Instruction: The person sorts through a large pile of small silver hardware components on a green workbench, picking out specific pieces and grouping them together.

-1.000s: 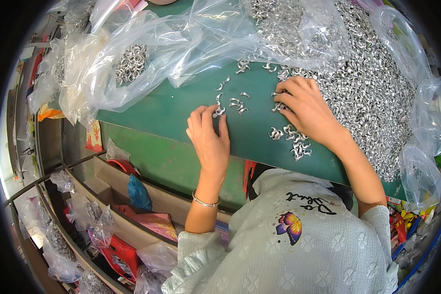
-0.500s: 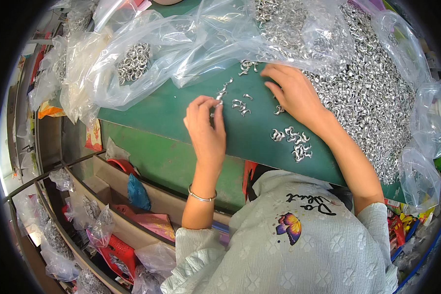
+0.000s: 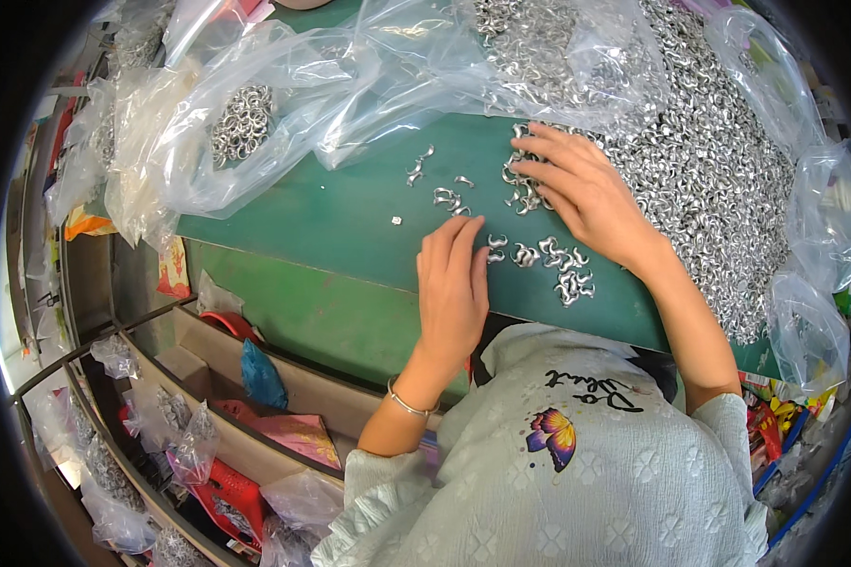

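Sorting step in hand: left hand (image 3: pixel 452 288) flat, fingers extended, gripping nothing, beside small metal clips (image 3: pixel 548 257) on green table (image 3: pixel 350 213); right hand (image 3: pixel 586 194) open, raking clips from far-right heap (image 3: pixel 709 161); next, pinching single pieces.

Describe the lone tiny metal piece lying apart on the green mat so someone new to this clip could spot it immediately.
Start at the green mat covering the worktop. Left of the left hand and below the scattered curved metal hooks lies a small square metal piece. Unlike the curled hooks around it, it is compact, blocky and sits alone on bare mat.
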A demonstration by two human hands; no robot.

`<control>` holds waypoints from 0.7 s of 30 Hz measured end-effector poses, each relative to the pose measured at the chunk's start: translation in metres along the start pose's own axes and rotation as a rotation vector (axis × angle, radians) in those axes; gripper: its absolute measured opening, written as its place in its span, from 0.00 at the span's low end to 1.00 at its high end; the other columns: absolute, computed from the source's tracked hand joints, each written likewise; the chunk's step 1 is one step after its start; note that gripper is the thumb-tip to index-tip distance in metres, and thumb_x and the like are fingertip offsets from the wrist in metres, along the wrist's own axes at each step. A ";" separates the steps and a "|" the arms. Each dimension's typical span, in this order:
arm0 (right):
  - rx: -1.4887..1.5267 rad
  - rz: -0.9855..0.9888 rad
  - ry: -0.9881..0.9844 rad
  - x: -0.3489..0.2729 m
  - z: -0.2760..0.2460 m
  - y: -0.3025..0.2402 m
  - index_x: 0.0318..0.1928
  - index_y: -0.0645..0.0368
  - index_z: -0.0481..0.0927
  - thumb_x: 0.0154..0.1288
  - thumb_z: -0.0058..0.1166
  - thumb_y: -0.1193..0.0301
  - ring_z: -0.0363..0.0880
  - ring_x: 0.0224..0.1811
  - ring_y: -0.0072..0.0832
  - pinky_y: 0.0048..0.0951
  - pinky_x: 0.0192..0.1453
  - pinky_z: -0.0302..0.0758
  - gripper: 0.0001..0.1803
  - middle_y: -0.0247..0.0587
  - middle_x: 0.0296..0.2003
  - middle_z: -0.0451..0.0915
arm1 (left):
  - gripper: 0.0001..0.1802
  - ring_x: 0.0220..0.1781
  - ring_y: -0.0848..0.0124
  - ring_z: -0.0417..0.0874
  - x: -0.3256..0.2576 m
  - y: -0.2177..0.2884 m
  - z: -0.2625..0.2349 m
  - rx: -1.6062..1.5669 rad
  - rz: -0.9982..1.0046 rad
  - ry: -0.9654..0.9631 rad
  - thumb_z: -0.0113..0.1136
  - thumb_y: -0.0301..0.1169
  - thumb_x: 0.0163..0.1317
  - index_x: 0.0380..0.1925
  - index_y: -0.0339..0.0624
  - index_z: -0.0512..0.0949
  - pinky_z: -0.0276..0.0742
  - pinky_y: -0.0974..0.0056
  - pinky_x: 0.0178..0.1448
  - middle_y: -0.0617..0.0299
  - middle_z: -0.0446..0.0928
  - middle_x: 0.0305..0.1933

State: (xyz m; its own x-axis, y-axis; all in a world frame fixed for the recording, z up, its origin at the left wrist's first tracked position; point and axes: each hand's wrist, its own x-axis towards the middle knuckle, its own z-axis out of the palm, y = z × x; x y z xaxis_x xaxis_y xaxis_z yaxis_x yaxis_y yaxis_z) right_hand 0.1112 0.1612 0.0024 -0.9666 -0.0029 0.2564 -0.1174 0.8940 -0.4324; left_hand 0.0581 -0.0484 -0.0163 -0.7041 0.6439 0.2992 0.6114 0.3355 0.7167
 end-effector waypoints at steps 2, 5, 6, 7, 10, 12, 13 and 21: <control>-0.011 0.031 0.074 -0.005 -0.002 -0.002 0.45 0.59 0.81 0.59 0.56 0.77 0.69 0.64 0.42 0.41 0.66 0.66 0.12 0.40 0.57 0.75 | 0.21 0.52 0.53 0.75 -0.005 0.000 0.007 -0.027 0.036 -0.101 0.55 0.14 0.55 0.51 0.32 0.74 0.70 0.56 0.53 0.49 0.73 0.51; -0.061 0.129 0.091 -0.025 -0.010 -0.006 0.43 0.59 0.81 0.57 0.58 0.78 0.72 0.57 0.40 0.40 0.59 0.69 0.11 0.40 0.51 0.77 | 0.24 0.51 0.51 0.75 -0.014 0.009 0.014 -0.122 0.028 -0.189 0.51 0.10 0.50 0.50 0.30 0.75 0.72 0.55 0.55 0.47 0.73 0.51; -0.062 0.182 0.107 -0.032 -0.011 -0.007 0.42 0.59 0.81 0.54 0.61 0.77 0.73 0.50 0.39 0.38 0.52 0.69 0.12 0.40 0.45 0.76 | 0.24 0.51 0.51 0.75 -0.013 0.013 0.011 -0.153 0.027 -0.194 0.50 0.10 0.50 0.50 0.31 0.75 0.72 0.55 0.55 0.46 0.73 0.51; -0.080 0.230 0.087 -0.038 -0.012 -0.011 0.42 0.60 0.81 0.53 0.62 0.77 0.73 0.49 0.39 0.38 0.51 0.69 0.13 0.40 0.44 0.75 | 0.24 0.51 0.50 0.75 -0.011 0.014 0.009 -0.181 0.029 -0.201 0.50 0.10 0.50 0.50 0.31 0.75 0.72 0.55 0.56 0.46 0.73 0.51; -0.130 0.299 0.090 -0.046 -0.006 -0.018 0.41 0.61 0.80 0.51 0.64 0.76 0.72 0.47 0.40 0.38 0.50 0.69 0.14 0.42 0.42 0.73 | 0.23 0.52 0.51 0.75 0.008 0.004 0.008 -0.091 0.039 -0.074 0.55 0.13 0.54 0.52 0.35 0.76 0.72 0.55 0.56 0.49 0.73 0.52; -0.072 0.269 0.112 -0.033 0.006 -0.020 0.39 0.63 0.78 0.51 0.63 0.77 0.72 0.47 0.42 0.40 0.50 0.71 0.13 0.44 0.42 0.73 | 0.21 0.54 0.54 0.74 0.030 0.007 0.012 -0.005 0.074 -0.095 0.60 0.17 0.56 0.51 0.39 0.77 0.70 0.55 0.57 0.52 0.74 0.53; -0.021 0.264 0.128 -0.025 0.016 -0.019 0.39 0.63 0.77 0.52 0.62 0.77 0.72 0.47 0.44 0.41 0.50 0.71 0.13 0.46 0.43 0.73 | 0.20 0.55 0.55 0.74 0.040 0.007 0.015 0.040 0.115 -0.137 0.62 0.20 0.56 0.51 0.40 0.78 0.68 0.55 0.57 0.54 0.74 0.53; 0.301 0.305 0.212 0.009 0.003 -0.001 0.48 0.69 0.78 0.58 0.56 0.80 0.75 0.52 0.47 0.40 0.57 0.72 0.16 0.50 0.48 0.78 | 0.15 0.56 0.59 0.73 0.059 -0.022 -0.003 0.355 0.111 -0.117 0.63 0.24 0.58 0.46 0.43 0.78 0.63 0.56 0.57 0.59 0.75 0.54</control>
State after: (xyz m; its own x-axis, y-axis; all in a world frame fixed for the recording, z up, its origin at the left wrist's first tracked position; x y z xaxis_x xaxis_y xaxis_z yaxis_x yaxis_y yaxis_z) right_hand 0.1018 0.1586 0.0026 -0.9029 0.3588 0.2367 0.0730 0.6706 -0.7382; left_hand 0.0017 -0.0200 -0.0129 -0.5934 0.7569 0.2738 0.7827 0.4633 0.4156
